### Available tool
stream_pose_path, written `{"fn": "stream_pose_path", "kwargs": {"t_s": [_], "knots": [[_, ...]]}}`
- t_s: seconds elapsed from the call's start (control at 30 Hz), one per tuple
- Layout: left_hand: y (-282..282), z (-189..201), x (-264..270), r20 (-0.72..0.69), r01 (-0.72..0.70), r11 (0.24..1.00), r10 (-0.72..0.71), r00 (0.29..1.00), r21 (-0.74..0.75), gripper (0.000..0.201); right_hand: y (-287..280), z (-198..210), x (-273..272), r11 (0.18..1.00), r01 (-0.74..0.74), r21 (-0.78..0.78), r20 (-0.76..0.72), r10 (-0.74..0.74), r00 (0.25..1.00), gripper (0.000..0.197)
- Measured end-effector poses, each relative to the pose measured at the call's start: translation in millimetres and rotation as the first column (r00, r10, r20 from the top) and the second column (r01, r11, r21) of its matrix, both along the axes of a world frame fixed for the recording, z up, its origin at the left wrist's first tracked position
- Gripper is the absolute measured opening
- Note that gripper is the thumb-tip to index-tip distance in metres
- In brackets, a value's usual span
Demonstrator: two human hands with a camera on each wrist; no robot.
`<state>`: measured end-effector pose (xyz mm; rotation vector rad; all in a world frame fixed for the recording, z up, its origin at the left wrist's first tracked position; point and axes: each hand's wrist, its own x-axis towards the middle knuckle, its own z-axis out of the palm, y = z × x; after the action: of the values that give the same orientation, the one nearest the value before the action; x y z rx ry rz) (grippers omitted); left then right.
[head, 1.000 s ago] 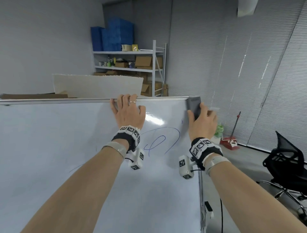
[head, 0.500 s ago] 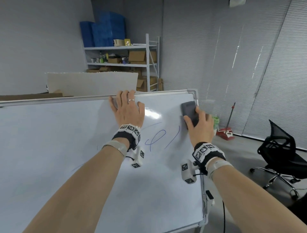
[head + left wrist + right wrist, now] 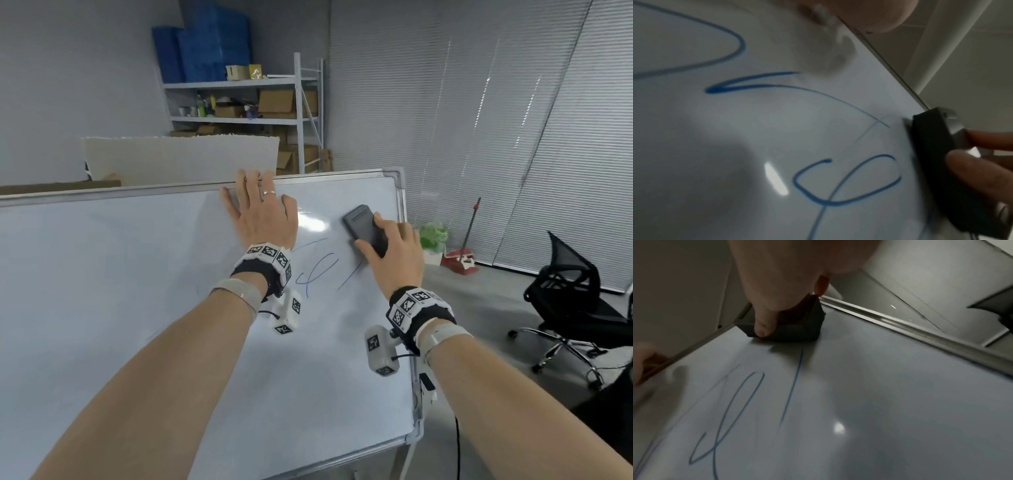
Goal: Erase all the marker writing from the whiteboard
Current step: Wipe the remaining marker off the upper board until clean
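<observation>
A large whiteboard [image 3: 120,308] tilts in front of me. Blue marker loops [image 3: 317,270] remain near its upper right, also seen as blue marker loops [image 3: 838,186] and blue marker lines [image 3: 740,402] in the wrist views. My right hand [image 3: 394,253] grips a dark grey eraser [image 3: 364,229] and presses it flat on the board just above the writing; the eraser [image 3: 785,324] sits near the top right corner of the frame. My left hand [image 3: 260,212] lies flat on the board, with straight fingers reaching the top edge. The eraser [image 3: 937,159] shows at the right of the left wrist view.
Behind the board lean a white panel [image 3: 181,157] and a metal shelf [image 3: 246,102] with cardboard boxes and blue crates. To the right are window blinds, a black office chair [image 3: 575,294], a red dustpan with broom [image 3: 460,260] and a green plant [image 3: 433,236].
My right hand has slid the eraser down and left from the board's top right corner, wiping away the upper part of the blue curve. The left hand has stayed put.
</observation>
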<state>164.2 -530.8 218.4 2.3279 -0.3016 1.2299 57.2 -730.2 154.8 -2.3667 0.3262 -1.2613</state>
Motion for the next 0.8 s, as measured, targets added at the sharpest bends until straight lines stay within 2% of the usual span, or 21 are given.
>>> {"fn": "stream_pose_path", "kwargs": {"t_s": [0.13, 0.23, 0.37, 0.47, 0.6, 0.8], "knots": [[-9, -13, -15, -0.017, 0.025, 1.0, -0.024, 1.0, 0.013, 0.063, 12, -21, -8, 0.996, -0.081, -0.045, -0.059, 0.078, 0.995, 0.055], [-16, -43, -31, -0.057, 0.023, 1.0, -0.024, 0.998, -0.016, 0.066, 23, -43, -11, 0.986, -0.134, -0.098, -0.087, 0.125, 0.988, 0.053], [-3, -82, -43, -0.199, -0.099, 0.975, 0.059, 0.978, -0.198, 0.072, 37, -69, -16, 0.949, -0.264, -0.17, -0.126, 0.245, 0.961, 0.051], [16, -103, -48, -0.265, -0.204, 0.942, 0.133, 0.955, -0.265, 0.076, 49, -82, -17, 0.909, -0.375, -0.183, -0.149, 0.352, 0.924, 0.051], [40, -114, -53, -0.301, -0.306, 0.913, 0.223, 0.927, -0.268, 0.083, 45, -73, -12, 0.927, -0.35, -0.131, -0.092, 0.34, 0.936, 0.051], [69, -92, -43, -0.298, -0.346, 0.907, 0.271, 0.916, -0.239, 0.078, 42, -31, 4, 0.972, -0.227, -0.067, 0.076, 0.232, 0.97, 0.055]]}}
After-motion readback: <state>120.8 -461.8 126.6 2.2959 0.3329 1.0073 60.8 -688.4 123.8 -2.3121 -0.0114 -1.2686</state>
